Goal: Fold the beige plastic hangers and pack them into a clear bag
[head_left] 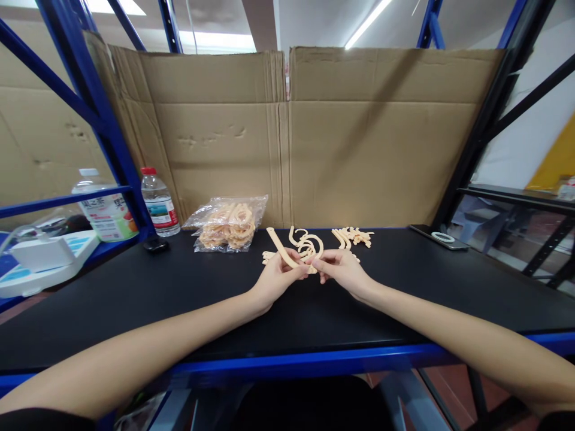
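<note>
Head | clear bag [258,208]: pale pieces [228,230] inside | left hand [275,278] pinching strip [279,245] | right hand [345,270] pinching curl [320,244]

A black tabletop [135,287] with a blue front rim [314,360] spans most of a workspace. Behind the tabletop stands a wall of brown cardboard [215,143], creased and split by a vertical seam, with a slanting shadow [381,102] across it. A blue metal post [112,149] rises left of the tabletop, a dark post [478,137] right of it. High above the tabletop, a pale ceiling [314,24] shows a bright tube light [368,24]. Beyond the tabletop's right end are a whitish wall [550,48] and a yellow surface [557,155]; below it, reddish floor [453,389]
</note>
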`<state>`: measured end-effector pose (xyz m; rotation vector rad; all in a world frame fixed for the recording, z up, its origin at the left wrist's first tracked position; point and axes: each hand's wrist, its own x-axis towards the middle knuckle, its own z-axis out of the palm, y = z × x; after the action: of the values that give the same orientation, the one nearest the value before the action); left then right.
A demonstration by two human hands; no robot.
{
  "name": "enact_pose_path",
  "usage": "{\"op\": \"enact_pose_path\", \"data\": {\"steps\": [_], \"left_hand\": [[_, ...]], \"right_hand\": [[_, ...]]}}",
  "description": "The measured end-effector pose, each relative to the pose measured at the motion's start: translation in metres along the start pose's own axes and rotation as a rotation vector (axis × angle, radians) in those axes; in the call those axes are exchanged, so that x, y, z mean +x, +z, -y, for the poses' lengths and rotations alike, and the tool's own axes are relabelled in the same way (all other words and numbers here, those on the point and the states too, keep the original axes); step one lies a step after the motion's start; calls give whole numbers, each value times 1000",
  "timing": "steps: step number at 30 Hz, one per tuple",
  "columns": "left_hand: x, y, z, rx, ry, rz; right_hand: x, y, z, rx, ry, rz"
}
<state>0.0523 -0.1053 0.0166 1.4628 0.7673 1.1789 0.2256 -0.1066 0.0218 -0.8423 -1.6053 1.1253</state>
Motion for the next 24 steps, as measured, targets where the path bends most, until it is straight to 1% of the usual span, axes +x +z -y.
{"op": "enact_pose_path", "data": {"steps": [3,5,6,8,10,11,12,13,15,16,18,20,22,24], "left_hand": [[0,1,0,-23,-44,69],[0,1,0,-37,-70,102],[0,1,0,-44,-81,102],[0,1,-1,-57,-97,80],[1,1,-2,-69,-125,54],[1,1,-2,-74,-143,46],[1,0,-2,-80,-162,42],[1,0,-3,-89,-179,42],[1,0,-3,-119,-203,46],[1,0,-2,-140,-208,50],[2,0,-2,-180,-212,46],[2,0,-1,-208,-215,29],[3,0,-2,-223,-220,8],[3,0,-2,-228,-225,-3]], "right_hand": [[0,2,-1,29,-44,31],[5,-3,-3,16,-50,28],[9,-9,-3,-27,-63,6],[20,-29,-5,-216,-148,-99],[32,-57,-7,-528,-308,-259],[38,-72,-8,-711,-361,-275],[44,-87,-10,-875,-382,-243],[49,-101,-13,-995,-391,-159],[55,-122,-19,-1133,-392,22],[58,-129,-22,-1170,-384,98],[61,-135,-28,-1206,-363,199],[63,-135,-34,-1221,-342,252],[65,-132,-38,-1233,-331,275],[66,-128,-40,-1223,-340,256]]}}
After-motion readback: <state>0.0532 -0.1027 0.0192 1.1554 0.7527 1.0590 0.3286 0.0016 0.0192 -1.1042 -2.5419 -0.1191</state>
